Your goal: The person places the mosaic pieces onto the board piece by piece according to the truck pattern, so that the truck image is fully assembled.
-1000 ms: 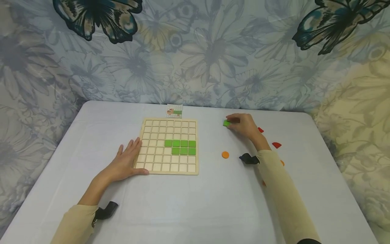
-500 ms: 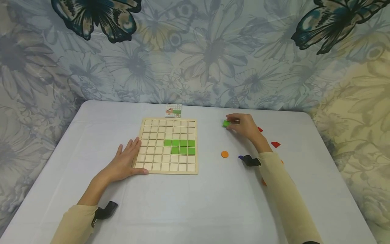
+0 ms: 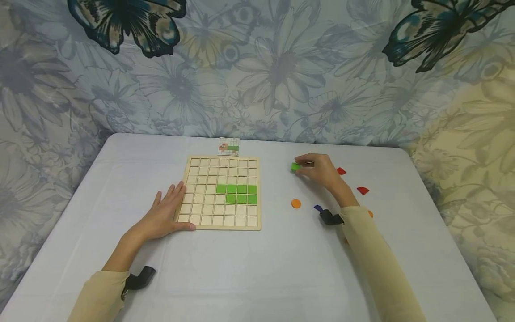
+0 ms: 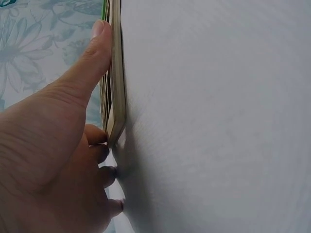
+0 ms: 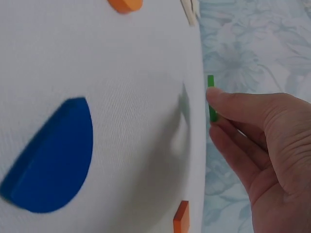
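Observation:
A pale wooden grid board (image 3: 201, 209) lies on the white table, with several green square tiles (image 3: 242, 193) set in two rows at its middle right. My left hand (image 3: 160, 218) rests at the board's left side with fingers spread, its thumb along the near edge. In the left wrist view, that thumb lies against the board's rim (image 4: 117, 73). To the board's right, my right hand (image 3: 322, 171) pinches a green square tile (image 3: 295, 167) between thumb and fingers. The right wrist view shows this tile (image 5: 212, 110) edge-on, held above the tabletop.
A small picture card (image 3: 229, 146) lies behind the board. Right of the board lie an orange disc (image 3: 296, 204), a blue half-round piece (image 5: 56, 162) and two red wedges (image 3: 363, 191). Orange pieces (image 3: 370, 214) are partly covered by the right sleeve.
My right hand has shifted slightly left and nearer to me with the green tile. More of the blue piece and the red wedge now shows. The left hand stays put.

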A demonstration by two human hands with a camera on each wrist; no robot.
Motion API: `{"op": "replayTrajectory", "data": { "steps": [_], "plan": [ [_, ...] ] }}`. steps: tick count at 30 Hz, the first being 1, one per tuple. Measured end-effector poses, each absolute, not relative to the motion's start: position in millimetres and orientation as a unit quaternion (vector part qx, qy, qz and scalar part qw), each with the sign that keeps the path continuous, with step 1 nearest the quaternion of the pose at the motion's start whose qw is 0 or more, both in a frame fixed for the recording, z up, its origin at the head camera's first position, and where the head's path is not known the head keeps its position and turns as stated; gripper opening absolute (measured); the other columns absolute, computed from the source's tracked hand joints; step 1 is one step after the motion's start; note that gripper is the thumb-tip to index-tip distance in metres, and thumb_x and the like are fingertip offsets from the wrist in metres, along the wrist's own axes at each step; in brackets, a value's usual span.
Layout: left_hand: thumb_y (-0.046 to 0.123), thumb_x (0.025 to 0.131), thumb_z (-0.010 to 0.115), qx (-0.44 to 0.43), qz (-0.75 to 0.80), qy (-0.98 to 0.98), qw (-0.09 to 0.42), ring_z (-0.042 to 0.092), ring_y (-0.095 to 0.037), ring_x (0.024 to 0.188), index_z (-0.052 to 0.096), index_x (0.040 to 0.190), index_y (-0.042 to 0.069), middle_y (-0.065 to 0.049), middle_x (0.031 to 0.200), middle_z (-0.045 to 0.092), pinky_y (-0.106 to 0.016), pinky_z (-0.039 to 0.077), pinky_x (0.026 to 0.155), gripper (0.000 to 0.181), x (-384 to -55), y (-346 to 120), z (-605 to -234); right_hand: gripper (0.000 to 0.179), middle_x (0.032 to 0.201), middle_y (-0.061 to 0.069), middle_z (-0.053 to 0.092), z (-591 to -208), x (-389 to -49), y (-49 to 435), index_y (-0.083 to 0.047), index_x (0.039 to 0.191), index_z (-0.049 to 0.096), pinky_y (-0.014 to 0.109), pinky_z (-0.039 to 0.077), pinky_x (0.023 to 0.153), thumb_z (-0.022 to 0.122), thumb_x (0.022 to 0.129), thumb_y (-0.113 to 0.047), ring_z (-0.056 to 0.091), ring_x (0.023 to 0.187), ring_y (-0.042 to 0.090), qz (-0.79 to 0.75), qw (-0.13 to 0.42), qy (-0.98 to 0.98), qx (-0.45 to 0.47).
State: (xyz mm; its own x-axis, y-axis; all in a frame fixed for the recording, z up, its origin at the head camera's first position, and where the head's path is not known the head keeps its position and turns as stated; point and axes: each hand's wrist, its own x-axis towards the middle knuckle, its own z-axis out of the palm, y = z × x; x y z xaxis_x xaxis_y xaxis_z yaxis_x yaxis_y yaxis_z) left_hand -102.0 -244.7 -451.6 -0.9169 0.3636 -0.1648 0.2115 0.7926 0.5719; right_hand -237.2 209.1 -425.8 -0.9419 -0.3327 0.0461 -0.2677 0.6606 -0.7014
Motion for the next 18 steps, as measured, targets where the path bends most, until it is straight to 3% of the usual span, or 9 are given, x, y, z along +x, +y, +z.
{"op": "replayTrajectory", "data": {
  "steps": [18],
  "plan": [
    [0.054,0.076,0.078,0.152,0.286,0.936,0.139,-0.004,-0.041,0.148,0.008,0.154,-0.005,-0.02,0.163,0.0,-0.06,-0.011,0.115,0.121,-101,-243,-449,0.033,0.112,0.016,0.071,-424,-214,179,0.004,0.113,0.07,0.041,0.054,0.092,0.077,0.081,0.003,0.067,0.103,0.032,-0.364,0.024,0.898,-0.247]
  ]
}}
